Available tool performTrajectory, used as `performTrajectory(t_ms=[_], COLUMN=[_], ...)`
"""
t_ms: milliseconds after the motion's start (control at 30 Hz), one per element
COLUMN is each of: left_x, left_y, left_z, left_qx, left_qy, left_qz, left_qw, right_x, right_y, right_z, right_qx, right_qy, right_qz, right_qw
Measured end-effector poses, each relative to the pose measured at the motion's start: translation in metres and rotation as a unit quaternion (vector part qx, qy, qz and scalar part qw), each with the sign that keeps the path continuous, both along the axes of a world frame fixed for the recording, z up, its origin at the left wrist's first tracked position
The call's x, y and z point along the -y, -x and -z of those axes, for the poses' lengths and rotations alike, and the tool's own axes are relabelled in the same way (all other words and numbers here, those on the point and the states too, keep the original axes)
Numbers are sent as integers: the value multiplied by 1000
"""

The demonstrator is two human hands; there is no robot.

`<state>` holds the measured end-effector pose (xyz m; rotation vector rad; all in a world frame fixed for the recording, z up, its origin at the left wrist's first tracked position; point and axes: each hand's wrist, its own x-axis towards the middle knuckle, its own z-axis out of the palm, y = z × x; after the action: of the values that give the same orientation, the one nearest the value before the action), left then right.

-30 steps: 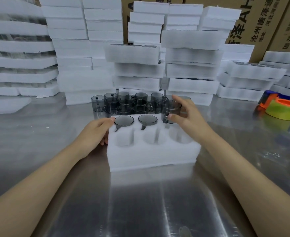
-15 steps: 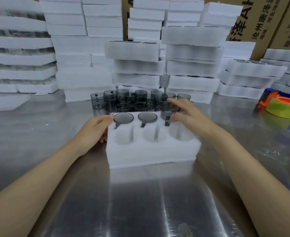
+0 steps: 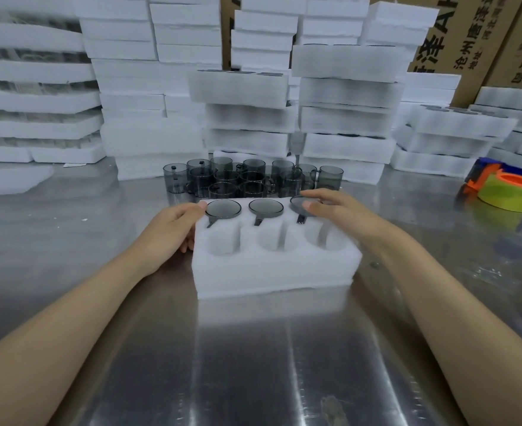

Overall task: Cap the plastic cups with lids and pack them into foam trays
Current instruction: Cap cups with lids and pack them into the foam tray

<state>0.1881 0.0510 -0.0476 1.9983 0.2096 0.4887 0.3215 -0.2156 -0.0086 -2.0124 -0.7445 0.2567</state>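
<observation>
A white foam tray [image 3: 272,269] with six round pockets lies on the steel table in front of me. Its far row holds three grey plastic cups sunk flush: left cup [image 3: 222,208], middle cup [image 3: 265,207], right cup [image 3: 298,202]. The three near pockets are empty. My right hand [image 3: 342,213] lies over the right cup, fingers stretched across its top and thumb pressing on it. My left hand [image 3: 169,229] grips the tray's left end, thumb on the top corner. Several loose grey cups [image 3: 253,178] stand clustered just behind the tray.
Tall stacks of white foam trays [image 3: 345,96] wall off the back and left of the table. Cardboard boxes [image 3: 438,32] stand behind them. A green tape roll on an orange-blue dispenser [image 3: 510,192] sits at the right. Bare steel table [image 3: 253,364] stretches toward me.
My right hand brought the third cup down from above the tray and pushed it into the far right pocket. My left hand stayed on the tray's left end.
</observation>
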Motion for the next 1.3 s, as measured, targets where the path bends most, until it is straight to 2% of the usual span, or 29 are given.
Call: performTrajectory(t_ms=[467, 500, 567, 633, 700, 767, 1000, 1300], left_x=[-2, -2, -3, -3, -3, -2, -1, 6], left_y=[2, 3, 3, 4, 6, 5, 4, 7], left_z=[-2, -2, -3, -4, -4, -4, -3, -9], left_qx=[-18, -19, -19, -20, -21, -21, -29, -24], left_qy=[26, 27, 22, 23, 24, 26, 25, 41], left_qz=[17, 23, 34, 42, 46, 46, 39, 27], left_qw=[999, 999, 999, 999, 998, 998, 998, 998], right_x=[-1, -1, -2, -8, -16, -22, -26, -24], right_y=[0, 1, 7, 17, 26, 33, 34, 37], right_z=[3, 3, -1, -6, -6, -4, -8, -5], right_qx=[-20, 9, 141, 249, 284, 299, 256, 224], right_qy=[34, 36, 60, 62, 70, 135, 187, 159], right_qz=[1, 14, 30, -2, -70, -103, -103, -99], right_qw=[999, 999, 988, 967, 954, 939, 943, 956])
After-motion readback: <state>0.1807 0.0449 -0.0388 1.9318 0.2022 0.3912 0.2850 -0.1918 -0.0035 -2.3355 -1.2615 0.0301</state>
